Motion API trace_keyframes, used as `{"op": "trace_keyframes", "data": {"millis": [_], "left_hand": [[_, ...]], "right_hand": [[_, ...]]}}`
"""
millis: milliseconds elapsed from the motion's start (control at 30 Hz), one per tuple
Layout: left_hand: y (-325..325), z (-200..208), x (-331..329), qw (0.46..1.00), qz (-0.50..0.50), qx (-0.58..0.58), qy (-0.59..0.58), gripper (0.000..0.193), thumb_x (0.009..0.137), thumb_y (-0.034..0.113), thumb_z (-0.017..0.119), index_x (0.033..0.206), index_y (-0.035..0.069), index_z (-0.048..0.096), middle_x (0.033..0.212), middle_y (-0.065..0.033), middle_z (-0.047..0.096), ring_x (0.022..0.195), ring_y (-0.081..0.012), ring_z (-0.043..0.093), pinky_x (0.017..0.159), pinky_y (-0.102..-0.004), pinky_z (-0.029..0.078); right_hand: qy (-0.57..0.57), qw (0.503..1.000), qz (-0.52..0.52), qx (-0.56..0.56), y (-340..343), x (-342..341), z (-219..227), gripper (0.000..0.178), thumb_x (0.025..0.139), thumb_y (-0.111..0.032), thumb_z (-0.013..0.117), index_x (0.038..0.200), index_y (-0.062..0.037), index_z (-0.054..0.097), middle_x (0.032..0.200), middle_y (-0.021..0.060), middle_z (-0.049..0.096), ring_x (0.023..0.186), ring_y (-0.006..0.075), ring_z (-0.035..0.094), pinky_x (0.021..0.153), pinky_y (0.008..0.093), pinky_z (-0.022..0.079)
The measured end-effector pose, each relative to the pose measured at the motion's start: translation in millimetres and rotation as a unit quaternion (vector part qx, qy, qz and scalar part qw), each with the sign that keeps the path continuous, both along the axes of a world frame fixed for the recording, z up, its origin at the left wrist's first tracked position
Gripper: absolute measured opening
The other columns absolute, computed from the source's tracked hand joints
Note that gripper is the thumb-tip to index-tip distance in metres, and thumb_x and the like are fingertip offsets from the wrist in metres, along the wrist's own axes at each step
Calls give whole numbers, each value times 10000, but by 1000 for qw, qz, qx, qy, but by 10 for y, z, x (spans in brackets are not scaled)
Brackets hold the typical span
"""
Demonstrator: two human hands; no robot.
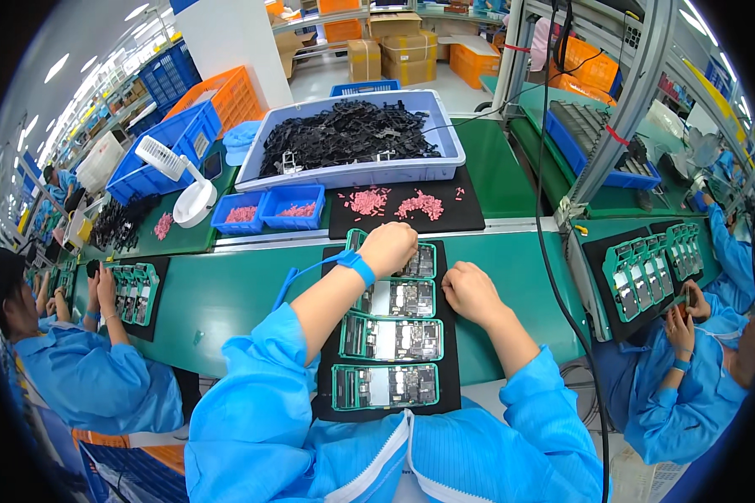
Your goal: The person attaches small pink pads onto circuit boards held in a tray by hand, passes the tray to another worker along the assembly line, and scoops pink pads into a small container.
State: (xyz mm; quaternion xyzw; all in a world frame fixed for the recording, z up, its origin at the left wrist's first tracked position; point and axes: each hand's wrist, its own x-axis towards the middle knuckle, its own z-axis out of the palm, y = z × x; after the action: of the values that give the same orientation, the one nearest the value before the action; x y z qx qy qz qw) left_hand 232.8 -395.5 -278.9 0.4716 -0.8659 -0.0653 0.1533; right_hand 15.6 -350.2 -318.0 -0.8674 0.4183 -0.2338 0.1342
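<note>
Left hand (390, 249) over farthest circuit board (421, 264), right hand (471, 292) apart; grips unclear.
Wrist strap (357, 268) just behind left hand could snag, jolting that board.

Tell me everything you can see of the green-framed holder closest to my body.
The green-framed holder is roughly rectangular, plastic-looking, and lies flat with its long side running left to right. Inside are a dark section at left, a pale panel in the middle and a dark circuit board with metallic-looking patches at right; finer parts are too small to tell. It rests on the black mat, nearest in a column of similar holders. Neither hand touches it.
</note>
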Motion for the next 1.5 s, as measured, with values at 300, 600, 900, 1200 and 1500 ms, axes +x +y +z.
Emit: {"op": "trace_keyframes", "data": {"millis": [300, 600, 900, 1200, 1500], "left_hand": [[-257, -109, -75, 984, -51, -61, -160, 74, 715, 129, 625, 706, 67, 665, 802, -96, 638, 834, -279, 621, 753, -378, 505], [-114, 3, -123, 967, -91, -131, -199, 63, 679, 126, 621, 687, 81, 666, 775, -70, 631, 813, -235, 615, 740, -349, 487], [-56, -122, -15, 977, -77, -121, -156, 85, 689, 147, 605, 670, 101, 674, 782, -60, 606, 829, -228, 593, 743, -341, 475], [-57, -106, 55, 987, -70, -84, -113, 107, 691, 127, 623, 752, 128, 712, 818, -73, 584, 854, -252, 576, 770, -370, 465], [-249, 76, 277, 1000, 28, -11, -3, 120, 718, 143, 620, 769, 99, 719, 786, -80, 632, 853, -246, 619, 759, -364, 504]], "right_hand": [[-67, 998, -2, 2, 10, -30, -44, 21, 727, -65, 607, 740, -50, 610, 774, 110, 574, 801, 300, 569, 731, 389, 479], [-116, 992, 41, 6, 17, 115, 126, 27, 718, -74, 620, 731, -57, 603, 755, 100, 566, 776, 289, 567, 699, 388, 473], [-87, 992, 74, -58, -56, 390, 40, 58, 711, -81, 632, 714, -58, 580, 751, 98, 560, 751, 288, 559, 685, 390, 474], [28, 977, 138, -158, -138, 430, 133, 48, 681, -105, 615, 672, -72, 579, 729, 66, 542, 732, 245, 553, 669, 367, 461], [67, 964, 171, -190, -28, 282, 133, 98, 709, -128, 562, 759, -80, 632, 787, 20, 542, 796, 183, 541, 712, 315, 430]]}}
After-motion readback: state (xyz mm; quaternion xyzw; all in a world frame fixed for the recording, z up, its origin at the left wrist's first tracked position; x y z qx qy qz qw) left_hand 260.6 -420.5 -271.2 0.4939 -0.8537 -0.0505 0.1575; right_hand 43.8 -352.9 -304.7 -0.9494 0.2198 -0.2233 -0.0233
